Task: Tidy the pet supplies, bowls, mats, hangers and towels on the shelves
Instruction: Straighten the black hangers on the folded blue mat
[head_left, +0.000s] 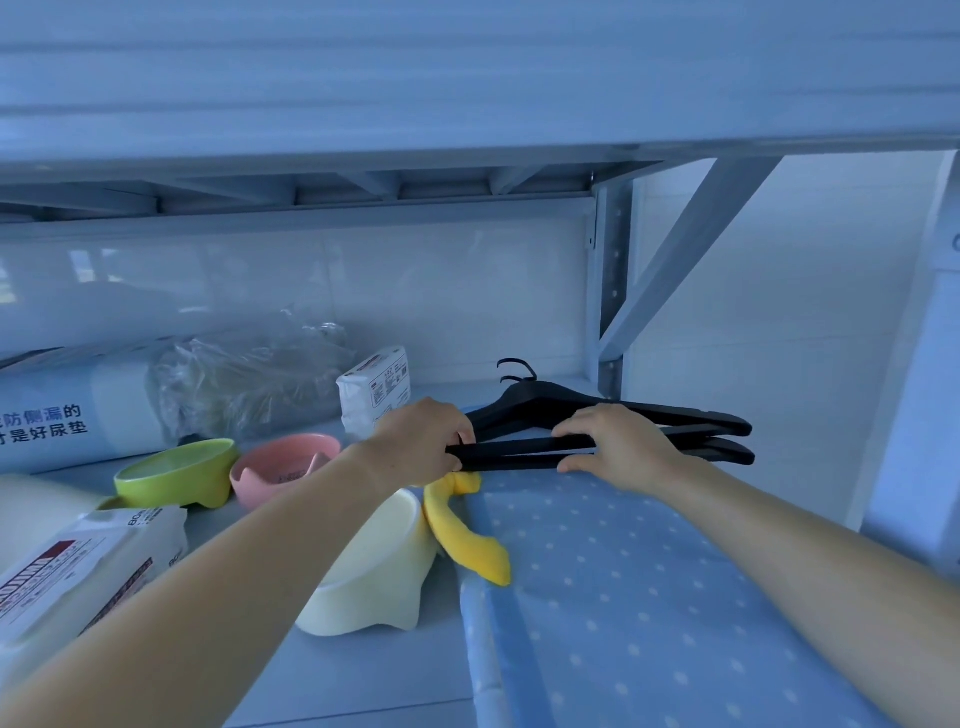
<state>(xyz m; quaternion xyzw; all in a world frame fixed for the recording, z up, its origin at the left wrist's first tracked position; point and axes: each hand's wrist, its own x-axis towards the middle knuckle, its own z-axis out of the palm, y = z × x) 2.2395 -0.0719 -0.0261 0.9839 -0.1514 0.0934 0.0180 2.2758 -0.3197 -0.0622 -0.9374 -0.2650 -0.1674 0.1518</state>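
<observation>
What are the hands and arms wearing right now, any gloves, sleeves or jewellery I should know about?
Nothing worn shows. The left hand and right hand are bare, without gloves, rings or a watch. The left forearm and right forearm are bare too, with no sleeve up to the picture's lower edge.

The single head-worn camera sits close before the pale grey metal shelf board (363, 670), looking forward and slightly down across it toward the glossy white tiled wall (415, 291) behind it, beneath the grey ribbed upper shelf (395, 189).
</observation>
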